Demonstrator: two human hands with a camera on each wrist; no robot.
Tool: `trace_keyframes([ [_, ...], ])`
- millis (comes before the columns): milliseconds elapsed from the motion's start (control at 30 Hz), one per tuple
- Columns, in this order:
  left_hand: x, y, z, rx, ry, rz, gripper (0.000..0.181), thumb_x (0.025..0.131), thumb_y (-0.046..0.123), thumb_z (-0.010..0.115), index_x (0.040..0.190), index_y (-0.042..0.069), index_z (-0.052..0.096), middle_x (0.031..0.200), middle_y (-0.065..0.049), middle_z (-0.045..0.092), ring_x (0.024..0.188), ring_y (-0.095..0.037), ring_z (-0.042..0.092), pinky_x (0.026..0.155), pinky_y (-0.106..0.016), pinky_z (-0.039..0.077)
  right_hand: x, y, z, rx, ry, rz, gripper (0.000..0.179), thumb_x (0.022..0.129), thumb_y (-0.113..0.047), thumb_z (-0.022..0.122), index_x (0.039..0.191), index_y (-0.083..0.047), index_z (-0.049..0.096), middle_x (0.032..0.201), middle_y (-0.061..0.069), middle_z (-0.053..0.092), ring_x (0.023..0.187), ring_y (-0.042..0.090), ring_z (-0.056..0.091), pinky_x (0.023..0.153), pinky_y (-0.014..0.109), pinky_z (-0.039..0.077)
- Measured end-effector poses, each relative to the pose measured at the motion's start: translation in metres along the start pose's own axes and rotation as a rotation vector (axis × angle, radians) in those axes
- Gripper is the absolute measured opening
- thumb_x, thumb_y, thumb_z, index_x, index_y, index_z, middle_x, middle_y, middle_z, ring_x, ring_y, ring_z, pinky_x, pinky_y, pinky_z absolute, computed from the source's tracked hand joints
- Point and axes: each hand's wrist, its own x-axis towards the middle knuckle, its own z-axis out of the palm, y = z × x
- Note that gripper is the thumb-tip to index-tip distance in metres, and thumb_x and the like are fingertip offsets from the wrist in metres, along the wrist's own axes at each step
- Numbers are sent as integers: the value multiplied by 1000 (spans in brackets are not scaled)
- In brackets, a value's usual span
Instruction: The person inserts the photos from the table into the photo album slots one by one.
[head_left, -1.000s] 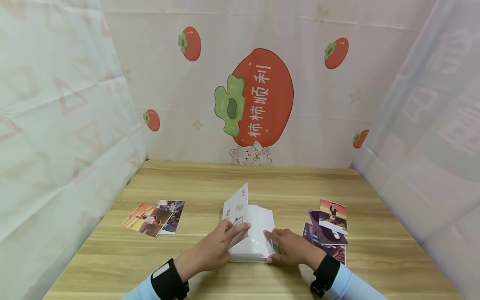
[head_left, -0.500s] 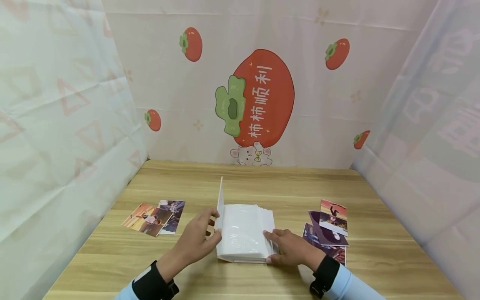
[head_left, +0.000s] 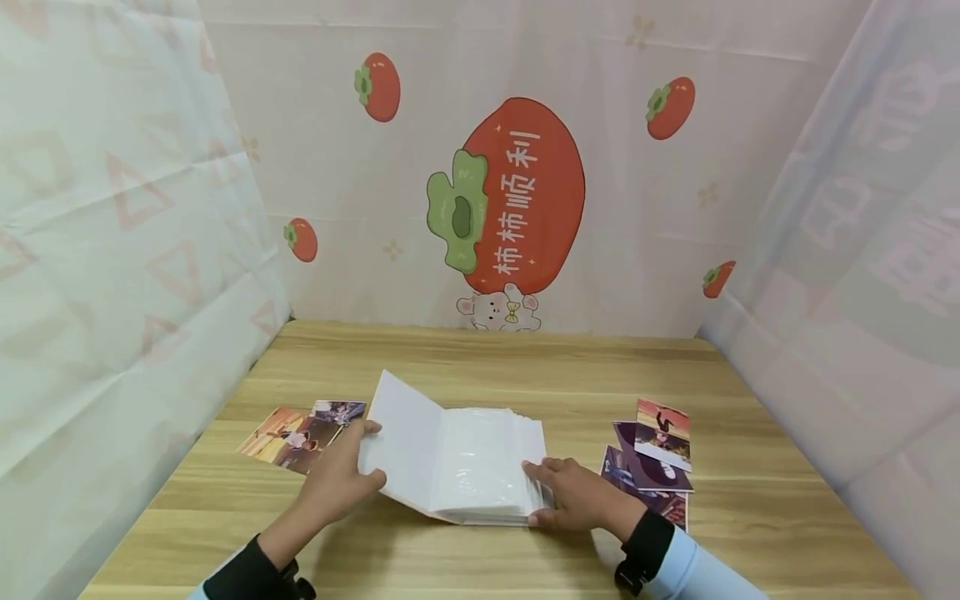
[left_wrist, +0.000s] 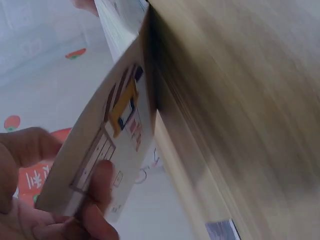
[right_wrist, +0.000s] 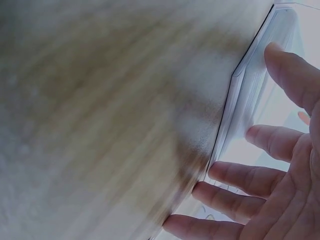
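Observation:
A white photo album lies on the table with its front cover swung out to the left and tilted up. My left hand pinches the cover's outer edge. In the left wrist view, thumb and fingers lie on opposite faces of the cover, whose outside carries a printed drawing. Along the album's right side rests my right hand. The right wrist view shows its fingers spread and fairly straight, touching the edge of the album. Clear plastic sleeves top the page stack.
Left of the album lie overlapping photos, partly behind the left hand. Several more photos overlap at the right, close beyond the right hand. A printed cloth encloses the wooden table at the back and sides.
The left hand has moved left, carrying the cover from upright over the pages to leaning outward. More of the top sleeve is exposed. The right hand has stayed at the album's right edge.

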Motion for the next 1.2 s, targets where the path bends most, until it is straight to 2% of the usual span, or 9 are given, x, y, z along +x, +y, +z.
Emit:
trace_keyframes([
  [100, 2, -5, -3, 127, -100, -50, 56, 66, 15, 76, 115, -2, 54, 109, -22, 58, 99, -36, 55, 78, -49, 44, 0, 1, -1, 5, 3, 9, 75, 82, -49, 65, 140, -8, 42, 130, 26, 45, 114, 42, 46, 89, 53, 40],
  [233, 2, -12, 1, 235, -261, -101, 65, 65, 29, 82, 113, -3, 52, 95, -24, 55, 84, -36, 56, 67, -50, 46, 0, 0, 2, 8, 2, 19, 75, 81, -50, 65, 140, -9, 42, 130, 25, 46, 113, 41, 47, 89, 52, 40],
  [333, -2, -16, 8, 251, -349, -123, 66, 68, 32, 81, 111, -5, 47, 90, -27, 51, 76, -37, 55, 62, -50, 45, -1, -1, 4, 4, 6, 21, 75, 81, -50, 65, 140, -10, 43, 130, 24, 46, 113, 40, 48, 89, 52, 41],
  [533, -3, -16, 17, 236, -434, -120, 65, 71, 31, 79, 110, -11, 48, 91, -28, 46, 73, -36, 53, 65, -50, 46, -2, -3, 4, 9, -1, 30, 74, 82, -49, 65, 140, -9, 42, 131, 25, 45, 113, 41, 47, 89, 52, 41],
  [733, -1, -13, 24, 246, -474, -120, 61, 72, 29, 79, 108, -10, 49, 89, -23, 45, 78, -39, 50, 69, -52, 44, -1, -1, 0, 16, -13, 36, 74, 82, -48, 65, 140, -9, 42, 132, 25, 44, 115, 41, 46, 90, 52, 40],
  [833, -1, -14, 25, 247, -467, -116, 62, 71, 28, 79, 111, -9, 49, 90, -24, 46, 78, -40, 50, 69, -52, 44, -1, 0, 0, 19, -14, 28, 74, 82, -47, 66, 140, -8, 42, 132, 26, 44, 115, 41, 46, 90, 52, 40],
  [1033, -3, -15, 25, 260, -448, -91, 65, 71, 29, 79, 123, 1, 51, 95, -25, 49, 80, -39, 51, 69, -53, 44, 0, 0, -2, 15, -21, 25, 74, 82, -47, 66, 140, -8, 42, 132, 27, 44, 115, 42, 46, 89, 53, 40],
  [1200, -3, -14, 25, 276, -439, -72, 64, 71, 30, 78, 124, 4, 53, 95, -24, 50, 79, -38, 51, 70, -52, 44, -1, 0, -1, 20, -12, 24, 74, 82, -47, 66, 140, -7, 42, 131, 28, 44, 114, 42, 46, 89, 53, 41],
])
